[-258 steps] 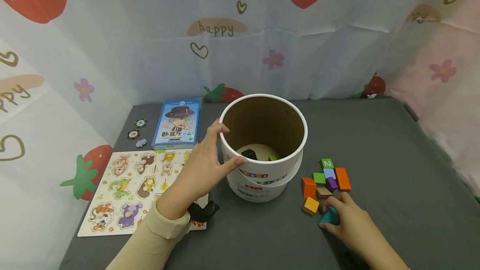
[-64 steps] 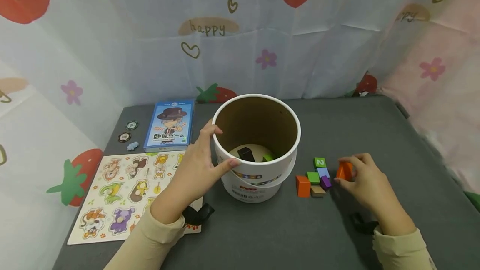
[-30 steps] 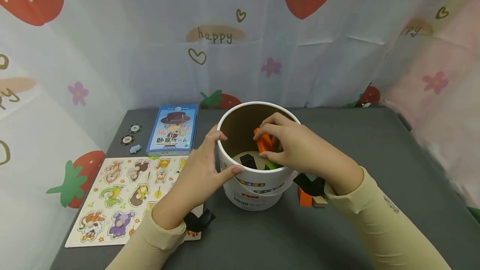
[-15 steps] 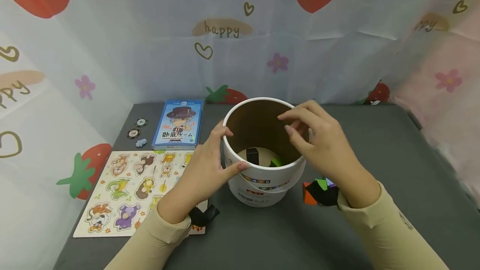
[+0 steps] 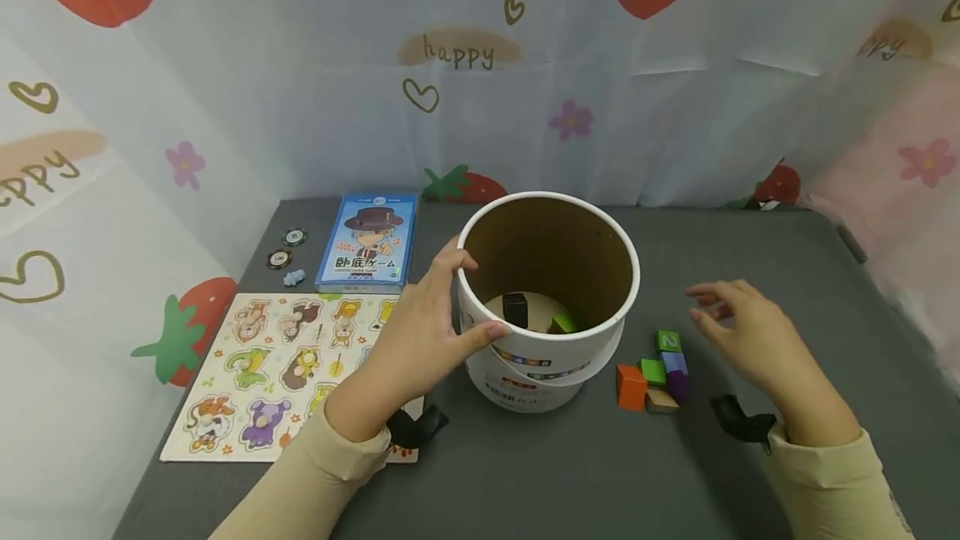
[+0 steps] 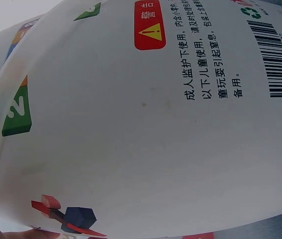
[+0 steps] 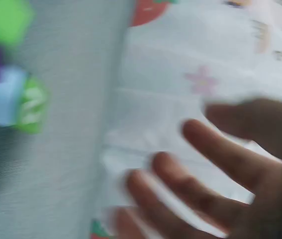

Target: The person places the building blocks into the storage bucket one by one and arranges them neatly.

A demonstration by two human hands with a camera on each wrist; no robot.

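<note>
My left hand [image 5: 416, 319] grips the near left rim of a white bucket [image 5: 551, 348], thumb outside and fingers over the edge. Inside the bucket lie a black block [image 5: 515, 309] and a green block [image 5: 562, 323]; its near wall hides part of the floor. To the right of a small block group hovers my right hand [image 5: 757, 340], holding nothing, fingers loosely bent and apart. In that group are an orange block [image 5: 632, 387], a green block [image 5: 652, 372], a green "2" block [image 5: 667, 341], a light blue block [image 5: 674, 362], a purple block [image 5: 677, 386] and a wooden-coloured block [image 5: 662, 401].
An animal puzzle board [image 5: 247, 432] lies at the left. Behind it are a blue card game box [image 5: 369, 242], two poker chips [image 5: 280, 258] and a small pale blue figure [image 5: 294, 277]. A printed curtain [image 5: 337, 123] hangs behind the grey table [image 5: 525, 482].
The right hand carried an orange block from the group into the bucket, let go and swung back right. Teal and yellow blocks left the table earlier. The left hand stays on the rim.
</note>
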